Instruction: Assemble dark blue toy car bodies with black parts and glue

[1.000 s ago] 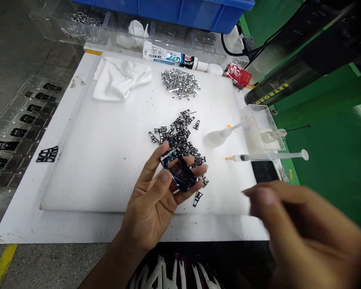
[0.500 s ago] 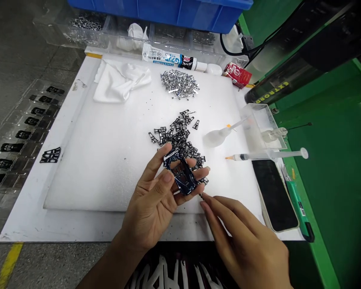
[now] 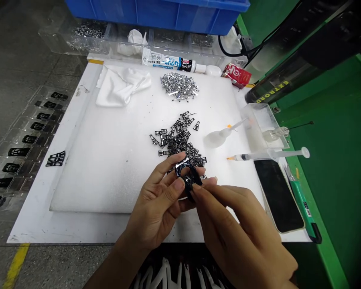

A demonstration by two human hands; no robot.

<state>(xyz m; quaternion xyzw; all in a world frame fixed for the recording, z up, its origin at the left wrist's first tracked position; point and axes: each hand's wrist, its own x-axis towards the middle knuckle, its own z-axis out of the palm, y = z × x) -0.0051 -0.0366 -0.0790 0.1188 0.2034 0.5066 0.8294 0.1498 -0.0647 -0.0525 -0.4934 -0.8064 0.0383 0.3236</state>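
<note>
Dark blue frame part (image 3: 185,170): lower centre of frame, above the bench edge, clamped in left hand (image 3: 159,204). Right hand (image 3: 240,233): fingertips pinched together on its lower end. Behind: heap of small black clips (image 3: 176,138) on white foam pad (image 3: 108,160). Syringe (image 3: 267,154) at right.

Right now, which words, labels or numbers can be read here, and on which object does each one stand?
"EXTRORD": yellow letters on the black cylinder.
White tube: blue and black print, too blurred to read.
Red packet: white mark, too small to read.
Green knife: small label, too small to read.
</note>
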